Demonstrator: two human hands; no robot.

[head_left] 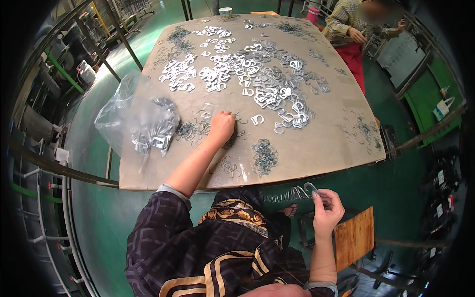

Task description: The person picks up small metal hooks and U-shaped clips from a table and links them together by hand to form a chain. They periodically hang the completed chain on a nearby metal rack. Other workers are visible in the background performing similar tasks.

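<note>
My left hand (222, 127) is over the near part of the table, its fingers curled together beside thin wire hooks (190, 129). Whatever its fingertips hold is hidden. Past the table's front edge, my right hand (329, 210) pinches the end of a row of shiny metal hooks (297, 192), which stretches out to the left. A heap of thin wire hooks (264, 157) lies to the right of my left arm. Farther back, many flat silver hook-shaped pieces (269, 79) are spread in piles. One silver hook (257, 119) lies apart, right of my left hand.
A clear plastic bag (126, 116) with metal pieces inside sits at the table's left edge. More wire hooks (366, 129) lie at the right. A small tub (225, 12) stands on the far edge. Another person (346, 32) stands far right. A wooden stool (355, 237) is beside me.
</note>
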